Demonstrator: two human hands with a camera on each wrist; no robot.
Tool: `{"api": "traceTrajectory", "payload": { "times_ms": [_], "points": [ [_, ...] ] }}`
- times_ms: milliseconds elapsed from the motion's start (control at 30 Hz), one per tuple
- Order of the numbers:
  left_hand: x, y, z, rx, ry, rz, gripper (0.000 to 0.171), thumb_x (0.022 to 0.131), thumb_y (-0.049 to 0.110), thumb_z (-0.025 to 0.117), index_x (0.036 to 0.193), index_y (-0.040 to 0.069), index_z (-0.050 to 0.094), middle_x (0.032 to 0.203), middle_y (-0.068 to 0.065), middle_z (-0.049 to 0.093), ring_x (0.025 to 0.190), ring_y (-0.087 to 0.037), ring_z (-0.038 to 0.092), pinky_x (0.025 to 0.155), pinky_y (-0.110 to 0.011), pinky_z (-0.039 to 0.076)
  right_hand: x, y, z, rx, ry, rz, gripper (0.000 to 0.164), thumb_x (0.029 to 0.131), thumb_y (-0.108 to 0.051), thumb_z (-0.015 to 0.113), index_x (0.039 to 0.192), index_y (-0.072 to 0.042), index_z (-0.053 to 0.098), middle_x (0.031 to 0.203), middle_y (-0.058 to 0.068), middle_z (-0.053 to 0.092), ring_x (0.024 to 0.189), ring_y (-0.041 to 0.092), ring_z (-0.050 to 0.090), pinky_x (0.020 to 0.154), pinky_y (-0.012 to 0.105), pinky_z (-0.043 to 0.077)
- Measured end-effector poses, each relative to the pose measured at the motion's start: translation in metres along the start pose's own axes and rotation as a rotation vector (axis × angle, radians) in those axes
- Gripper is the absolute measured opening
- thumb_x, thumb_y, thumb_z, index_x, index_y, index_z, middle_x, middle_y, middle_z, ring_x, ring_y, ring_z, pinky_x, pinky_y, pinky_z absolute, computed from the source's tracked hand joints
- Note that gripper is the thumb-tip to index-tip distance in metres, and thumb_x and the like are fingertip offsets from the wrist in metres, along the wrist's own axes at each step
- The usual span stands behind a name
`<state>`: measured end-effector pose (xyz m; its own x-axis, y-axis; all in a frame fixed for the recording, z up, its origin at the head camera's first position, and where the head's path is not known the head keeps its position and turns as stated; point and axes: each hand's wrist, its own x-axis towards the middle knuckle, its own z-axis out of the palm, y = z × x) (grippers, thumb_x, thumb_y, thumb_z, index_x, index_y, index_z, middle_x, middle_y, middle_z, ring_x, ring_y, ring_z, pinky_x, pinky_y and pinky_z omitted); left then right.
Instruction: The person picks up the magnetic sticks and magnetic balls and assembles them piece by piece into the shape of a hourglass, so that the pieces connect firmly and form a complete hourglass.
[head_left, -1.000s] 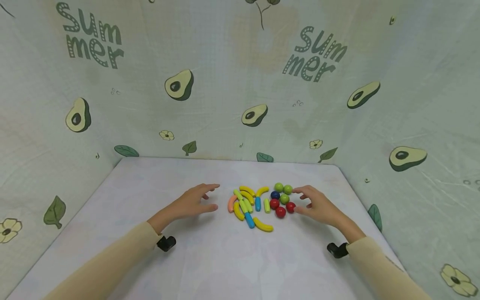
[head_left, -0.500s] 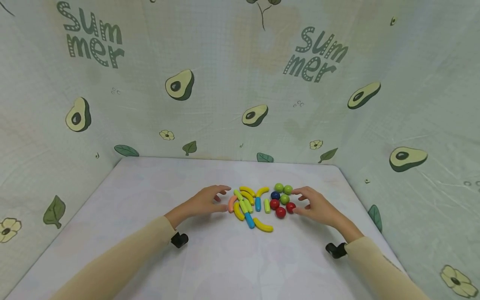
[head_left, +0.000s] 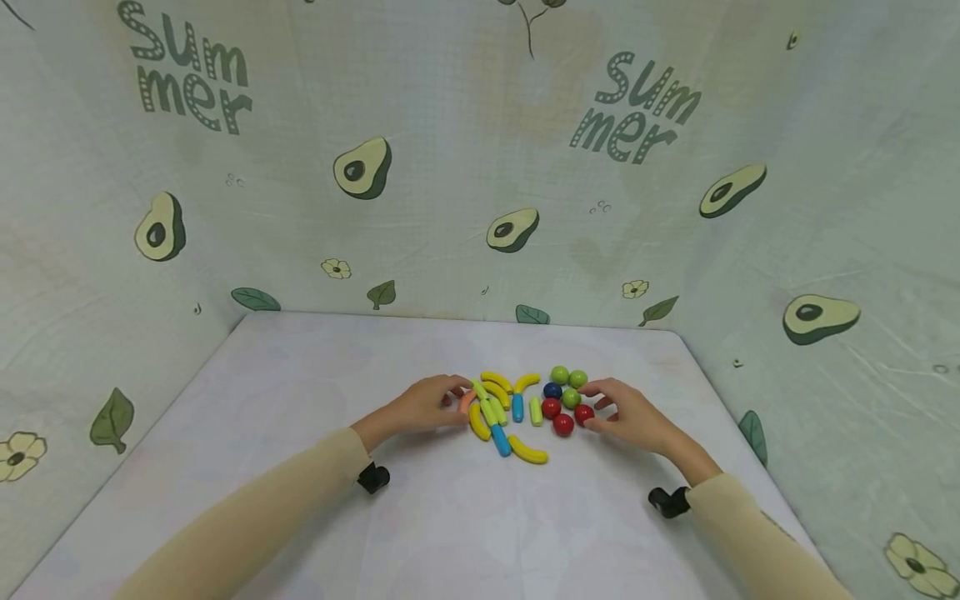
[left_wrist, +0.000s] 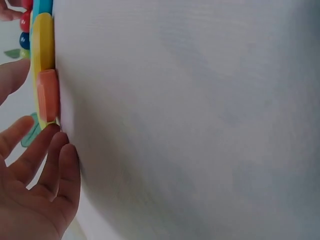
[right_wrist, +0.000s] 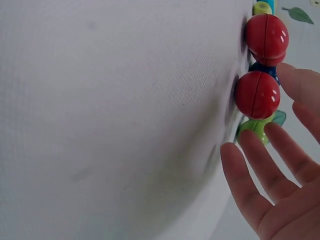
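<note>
My left hand (head_left: 426, 406) is at the left side of the cluster, thumb and fingers spread around an orange curved piece (left_wrist: 49, 95). Its fingertips are right at the piece's end in the left wrist view. Yellow banana-shaped pieces (head_left: 528, 451), light green sticks (head_left: 536, 412) and blue sticks (head_left: 500, 441) lie beside it. At the right side, my right hand (head_left: 630, 417) has its fingers spread beside a red ball (right_wrist: 257, 95) with a seam line. More red balls (head_left: 563, 425), green balls (head_left: 560, 375) and a dark blue ball (head_left: 552, 391) sit in that group.
The pieces lie on a pale table (head_left: 450, 525). A fabric backdrop (head_left: 435, 100) printed with avocados and leaves stands behind the table and along both sides. Each wrist carries a small black camera (head_left: 373, 478).
My left hand has moved right from bare table up to the orange piece. My right hand has shifted only slightly left, and the pieces lie as before.
</note>
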<state>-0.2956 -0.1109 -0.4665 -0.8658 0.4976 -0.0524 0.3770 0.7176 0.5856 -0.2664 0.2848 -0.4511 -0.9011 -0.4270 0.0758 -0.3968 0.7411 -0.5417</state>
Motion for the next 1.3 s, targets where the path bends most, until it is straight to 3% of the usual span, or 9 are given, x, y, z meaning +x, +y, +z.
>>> {"api": "traceTrajectory", "payload": {
  "times_ms": [233,633,867,1300],
  "points": [
    [0.005,-0.004,0.006,0.018,0.022,-0.002,0.054,0.097,0.042,0.078,0.144,0.019,0.063,0.125,0.002,0.068,0.103,-0.014,0.059,0.094,-0.037,0.054,0.001,-0.001,0.001,0.025,-0.017,0.002,0.051,0.093,-0.013,0.083,0.139,-0.006,0.062,0.136,0.016,0.064,0.109,0.028,0.07,0.084,0.035,0.063],
    [0.004,0.0,0.004,0.052,0.027,-0.014,0.049,0.096,0.029,0.08,0.142,0.017,0.066,0.119,0.004,0.068,0.099,-0.013,0.057,0.092,-0.033,0.053,0.002,0.002,0.003,0.015,-0.041,0.006,0.044,0.094,-0.01,0.08,0.136,-0.007,0.066,0.131,0.011,0.068,0.103,0.022,0.068,0.087,0.038,0.062],
    [0.004,0.0,0.002,-0.021,0.014,-0.048,0.048,0.095,0.016,0.08,0.14,0.015,0.066,0.119,0.001,0.067,0.092,-0.014,0.057,0.08,-0.031,0.053,0.004,0.006,0.003,0.004,-0.03,-0.002,0.033,0.094,-0.006,0.079,0.125,-0.009,0.07,0.12,0.006,0.071,0.099,0.021,0.068,0.085,0.036,0.061],
    [0.005,0.003,0.002,-0.048,0.053,-0.123,0.037,0.095,0.007,0.075,0.131,0.017,0.071,0.119,-0.002,0.07,0.095,-0.016,0.061,0.086,-0.035,0.057,0.007,0.008,0.004,-0.01,-0.049,0.013,0.025,0.096,-0.012,0.079,0.12,-0.012,0.071,0.113,0.001,0.073,0.098,0.019,0.068,0.085,0.036,0.06]
  ]
}}
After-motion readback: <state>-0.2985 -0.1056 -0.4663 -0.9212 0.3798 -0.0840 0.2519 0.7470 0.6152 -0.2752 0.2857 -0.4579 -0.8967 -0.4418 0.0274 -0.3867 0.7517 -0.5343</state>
